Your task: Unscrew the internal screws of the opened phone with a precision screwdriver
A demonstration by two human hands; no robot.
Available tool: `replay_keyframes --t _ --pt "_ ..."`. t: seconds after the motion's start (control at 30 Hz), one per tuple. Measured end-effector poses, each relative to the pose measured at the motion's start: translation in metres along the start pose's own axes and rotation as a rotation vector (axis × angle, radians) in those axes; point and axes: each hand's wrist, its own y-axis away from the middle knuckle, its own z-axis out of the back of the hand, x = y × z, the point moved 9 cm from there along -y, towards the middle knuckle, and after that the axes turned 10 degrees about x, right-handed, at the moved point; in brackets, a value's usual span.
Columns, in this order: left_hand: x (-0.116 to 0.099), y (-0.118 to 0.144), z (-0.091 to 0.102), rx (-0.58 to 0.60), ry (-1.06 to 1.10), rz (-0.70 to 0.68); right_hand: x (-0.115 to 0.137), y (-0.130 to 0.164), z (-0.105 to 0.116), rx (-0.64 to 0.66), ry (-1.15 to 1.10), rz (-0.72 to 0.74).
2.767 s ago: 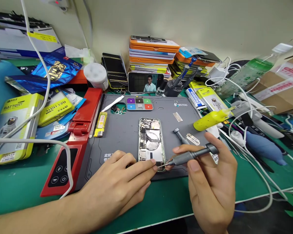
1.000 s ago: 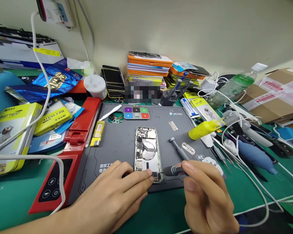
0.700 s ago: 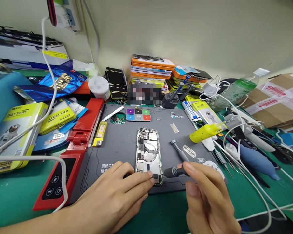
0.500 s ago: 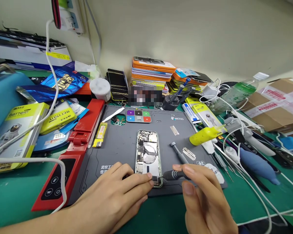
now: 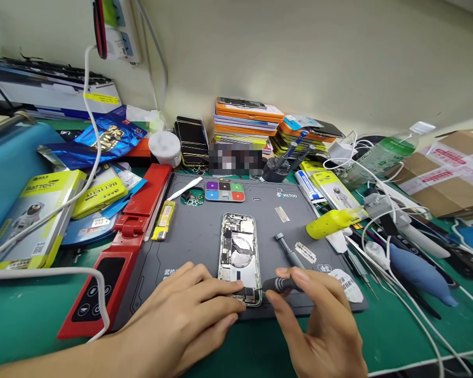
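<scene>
A green bench (image 5: 31, 315) is carrying a grey repair mat (image 5: 189, 231) at its front middle, with a red folding stand (image 5: 118, 252) lying along the mat's left edge and a stack of orange phone boxes (image 5: 246, 121) sitting near the back edge by the wall. The left hand (image 5: 181, 325) is resting flat on the front edge of the mat, its fingers (image 5: 220, 290) stretched out loosely and pressing on the near end of an opened phone (image 5: 239, 257), gripping nothing. That phone is lying face down in the middle of the mat, its circuitry exposed. The right hand (image 5: 323, 325) is coming in from the front right, its fingers (image 5: 299, 274) pinching a dark precision screwdriver (image 5: 278, 285) whose tip is touching the phone's near right corner. A yellow lighter (image 5: 164, 220) is lying on the mat's left side, and a second screwdriver (image 5: 289, 251) and a razor blade (image 5: 305, 253) are lying just behind the right hand.
</scene>
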Motion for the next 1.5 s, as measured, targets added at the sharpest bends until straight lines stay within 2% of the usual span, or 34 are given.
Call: replay_keyframes --t 0.2,0.37,0.43,0.5,0.6,0.77,0.9,1.1,1.3,1.5 --pt "0.01 0.0 -0.008 0.045 0.067 0.072 0.005 -0.005 -0.012 0.056 0.042 0.084" --pt "0.008 0.001 -0.007 0.058 0.029 0.073 0.004 0.0 -0.005 0.011 0.003 0.04" --pt "0.006 0.002 -0.006 0.056 -0.017 0.06 0.001 0.004 0.005 -0.08 -0.09 -0.042" --pt "0.004 0.002 -0.003 0.045 -0.062 0.046 -0.007 0.012 0.011 -0.208 -0.279 -0.187" --pt "0.002 0.0 -0.001 0.056 -0.104 0.021 -0.016 0.024 0.002 -0.287 -0.517 -0.355" --pt "-0.003 -0.004 0.004 0.065 -0.099 -0.015 -0.024 0.029 -0.021 -0.179 -0.615 -0.479" --pt "-0.003 -0.004 0.004 0.063 -0.08 -0.007 -0.027 0.029 -0.026 -0.113 -0.614 -0.505" --pt "-0.002 -0.001 0.002 0.058 -0.054 -0.007 -0.017 0.021 -0.028 -0.091 -0.545 -0.5" --pt "-0.001 -0.001 0.0 0.058 -0.041 0.002 -0.016 0.021 -0.031 -0.083 -0.627 -0.518" --pt "0.002 0.001 -0.004 0.077 -0.012 0.011 -0.018 0.031 -0.034 -0.122 -0.709 -0.694"
